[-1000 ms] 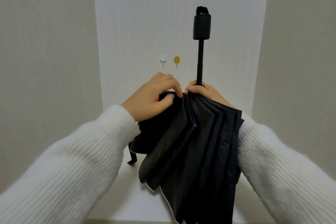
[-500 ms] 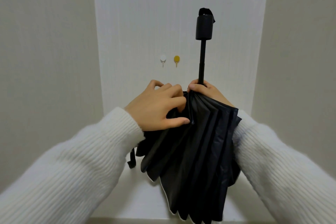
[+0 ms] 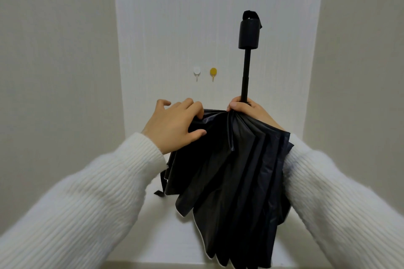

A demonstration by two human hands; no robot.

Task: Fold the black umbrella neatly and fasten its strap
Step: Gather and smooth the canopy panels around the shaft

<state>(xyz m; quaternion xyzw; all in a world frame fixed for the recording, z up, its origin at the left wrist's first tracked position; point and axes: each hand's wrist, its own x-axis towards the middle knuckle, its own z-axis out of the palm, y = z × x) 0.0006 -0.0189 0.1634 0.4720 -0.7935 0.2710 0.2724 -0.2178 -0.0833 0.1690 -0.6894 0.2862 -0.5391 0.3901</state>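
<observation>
Head view: the black umbrella (image 3: 236, 170) is held handle-up above the white table (image 3: 166, 238), its handle (image 3: 249, 34) topmost and its pleated cloth hanging down. The right hand (image 3: 249, 110) grips the shaft where the cloth gathers. The left hand (image 3: 175, 125) pinches a fold at the cloth's left. The strap (image 3: 162, 183) dangles loose. Two hooks (image 3: 205, 72) sit on the wall.

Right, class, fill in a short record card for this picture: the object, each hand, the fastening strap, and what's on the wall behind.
object: black fabric folding umbrella, handle up, pleats loose
left hand: left hand pinches a canopy fold
right hand: right hand grips the gathered pleats at the shaft
strap: black strap hangs unfastened
wall: white round hook, yellow round hook
</observation>
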